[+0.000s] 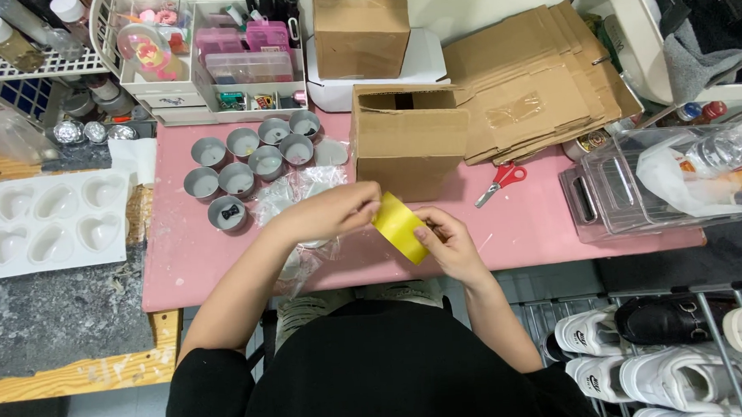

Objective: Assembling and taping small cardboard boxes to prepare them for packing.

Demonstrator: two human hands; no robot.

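1. Left hand (331, 212), frame centre: fingers pinched on the upper edge of the yellow tape roll (399, 226); right hand (445, 240) grips its lower right side; roll sits between both hands, above the pink table (541, 225).
2. Just above: open cardboard box (408, 139); crumpled clear plastic bag (298, 191) under the left hand.
3. Right of box: red scissors (500, 181); upper left: grey cups (250, 160).

Upper centre: a closed brown cardboard box (361, 27) on a white box (428, 66); below it an open brown box (408, 143); to the right, flattened brown cartons (533, 77)
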